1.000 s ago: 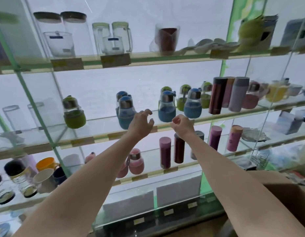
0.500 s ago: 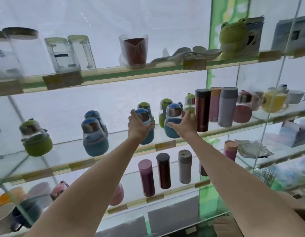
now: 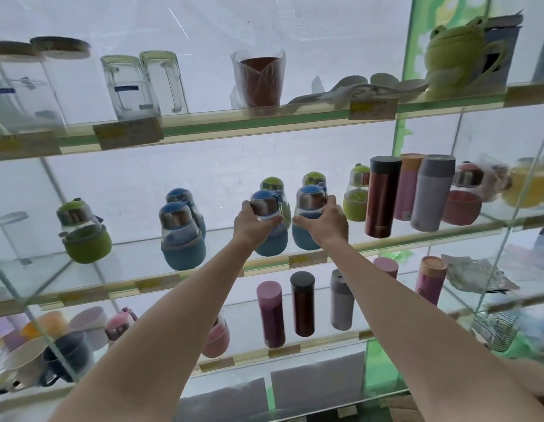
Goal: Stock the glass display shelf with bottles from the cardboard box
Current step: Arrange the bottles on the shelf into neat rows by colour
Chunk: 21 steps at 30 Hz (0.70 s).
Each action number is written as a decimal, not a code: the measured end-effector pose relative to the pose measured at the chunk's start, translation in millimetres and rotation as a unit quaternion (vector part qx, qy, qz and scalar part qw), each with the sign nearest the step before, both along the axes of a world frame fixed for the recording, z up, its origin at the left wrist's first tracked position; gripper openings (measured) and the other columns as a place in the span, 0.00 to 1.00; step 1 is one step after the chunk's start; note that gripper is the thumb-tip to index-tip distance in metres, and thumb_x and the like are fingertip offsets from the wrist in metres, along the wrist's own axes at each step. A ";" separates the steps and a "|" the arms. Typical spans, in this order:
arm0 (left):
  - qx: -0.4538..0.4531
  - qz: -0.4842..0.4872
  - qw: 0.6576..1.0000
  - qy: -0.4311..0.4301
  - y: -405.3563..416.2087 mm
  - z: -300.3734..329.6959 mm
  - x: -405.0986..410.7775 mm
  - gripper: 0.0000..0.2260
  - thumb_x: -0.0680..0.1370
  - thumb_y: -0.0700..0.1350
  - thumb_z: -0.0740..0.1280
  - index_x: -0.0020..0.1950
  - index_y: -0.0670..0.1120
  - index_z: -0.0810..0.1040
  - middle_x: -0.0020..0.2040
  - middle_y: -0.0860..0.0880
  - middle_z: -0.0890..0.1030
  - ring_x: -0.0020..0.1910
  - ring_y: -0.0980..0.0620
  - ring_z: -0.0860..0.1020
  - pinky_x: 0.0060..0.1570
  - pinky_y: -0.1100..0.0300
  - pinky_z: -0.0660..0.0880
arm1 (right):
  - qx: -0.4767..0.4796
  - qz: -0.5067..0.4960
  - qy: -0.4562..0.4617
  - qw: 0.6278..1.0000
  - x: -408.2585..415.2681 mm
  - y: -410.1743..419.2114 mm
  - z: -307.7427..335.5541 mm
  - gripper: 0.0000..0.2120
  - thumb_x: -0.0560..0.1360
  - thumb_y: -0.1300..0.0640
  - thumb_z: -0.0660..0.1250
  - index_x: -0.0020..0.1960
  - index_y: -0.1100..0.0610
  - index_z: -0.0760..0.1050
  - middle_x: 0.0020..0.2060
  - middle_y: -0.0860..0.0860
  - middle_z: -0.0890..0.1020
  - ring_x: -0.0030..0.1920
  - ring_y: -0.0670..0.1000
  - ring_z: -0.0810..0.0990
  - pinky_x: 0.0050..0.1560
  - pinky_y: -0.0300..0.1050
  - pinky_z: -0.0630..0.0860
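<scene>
Your left hand (image 3: 254, 222) grips one blue bottle (image 3: 269, 223) and your right hand (image 3: 328, 222) its neighbour (image 3: 308, 220), fingers curled around both on the middle glass shelf (image 3: 417, 239). Slide them gently, keep bases flat, and avoid knocking the green bottles (image 3: 272, 184) behind.

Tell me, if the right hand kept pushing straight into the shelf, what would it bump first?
The right hand already grips a blue bottle. Going straight back, that bottle would probably meet the green bottle right behind it, though the gap between them is hard to judge.
</scene>
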<state>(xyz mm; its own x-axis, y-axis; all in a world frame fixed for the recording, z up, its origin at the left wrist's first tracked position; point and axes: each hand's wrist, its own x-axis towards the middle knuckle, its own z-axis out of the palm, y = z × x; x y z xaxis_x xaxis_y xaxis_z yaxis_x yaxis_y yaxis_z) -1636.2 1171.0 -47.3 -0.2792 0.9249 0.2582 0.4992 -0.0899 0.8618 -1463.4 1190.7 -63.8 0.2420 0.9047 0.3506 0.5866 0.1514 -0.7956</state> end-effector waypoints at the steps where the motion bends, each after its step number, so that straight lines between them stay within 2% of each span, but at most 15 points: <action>1: -0.003 0.000 1.000 0.001 0.1 0.6 -2.5 0.27 0.70 0.52 0.78 0.62 0.47 0.69 0.54 0.49 0.77 0.53 0.48 0.77 0.53 0.52 0.78 | 0.008 0.007 0.002 1.000 -6.6 -3.1 -0.9 0.38 0.64 0.39 0.78 0.65 0.53 0.67 0.59 0.54 0.77 0.57 0.57 0.79 0.54 0.53 0.79; 4: -0.014 0.018 1.000 0.013 -1.3 0.8 -15.2 0.25 0.70 0.52 0.77 0.60 0.49 0.68 0.53 0.49 0.76 0.52 0.48 0.77 0.48 0.55 0.76 | 0.009 0.027 -0.019 0.999 -25.0 -10.3 -2.3 0.37 0.65 0.38 0.78 0.63 0.53 0.65 0.58 0.54 0.76 0.56 0.58 0.78 0.52 0.51 0.78; 8: -0.039 0.088 0.994 0.053 -2.5 0.2 -37.9 0.27 0.71 0.56 0.75 0.62 0.47 0.67 0.58 0.45 0.77 0.58 0.43 0.75 0.59 0.46 0.75 | -0.007 0.077 -0.060 0.995 -39.6 -12.4 -0.1 0.38 0.65 0.38 0.78 0.66 0.54 0.66 0.59 0.53 0.75 0.57 0.56 0.78 0.53 0.52 0.79; 12: -0.033 0.118 0.992 0.039 -1.3 2.3 -58.2 0.29 0.74 0.54 0.73 0.67 0.44 0.65 0.63 0.42 0.75 0.62 0.41 0.75 0.59 0.50 0.72 | 0.003 0.114 -0.054 0.992 -58.2 -14.8 -3.8 0.35 0.67 0.42 0.78 0.66 0.54 0.67 0.57 0.53 0.76 0.57 0.55 0.78 0.56 0.54 0.79; 16: -0.071 0.105 0.991 0.037 4.7 5.2 -71.8 0.31 0.77 0.50 0.71 0.73 0.44 0.58 0.67 0.40 0.72 0.65 0.40 0.73 0.60 0.49 0.72 | 0.013 0.096 -0.076 0.992 -78.5 -13.6 -7.3 0.38 0.68 0.40 0.77 0.69 0.53 0.64 0.60 0.53 0.75 0.59 0.56 0.77 0.57 0.55 0.79; 21: -0.125 0.107 0.983 0.078 13.1 9.5 -82.5 0.37 0.77 0.48 0.70 0.77 0.44 0.50 0.69 0.38 0.67 0.67 0.40 0.71 0.66 0.47 0.72 | 0.023 0.051 -0.131 0.990 -98.5 -9.0 -9.0 0.41 0.68 0.35 0.75 0.71 0.53 0.61 0.66 0.54 0.72 0.63 0.57 0.75 0.54 0.52 0.78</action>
<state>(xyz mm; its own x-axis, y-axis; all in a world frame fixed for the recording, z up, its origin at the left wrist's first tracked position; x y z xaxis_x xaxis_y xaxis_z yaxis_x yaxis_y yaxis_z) -1718.7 1184.2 -37.8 -0.4493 0.8893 0.0853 0.6117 0.2366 0.7549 -1561.9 1181.7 -72.8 0.0467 0.9013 0.4307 0.7513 0.2525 -0.6097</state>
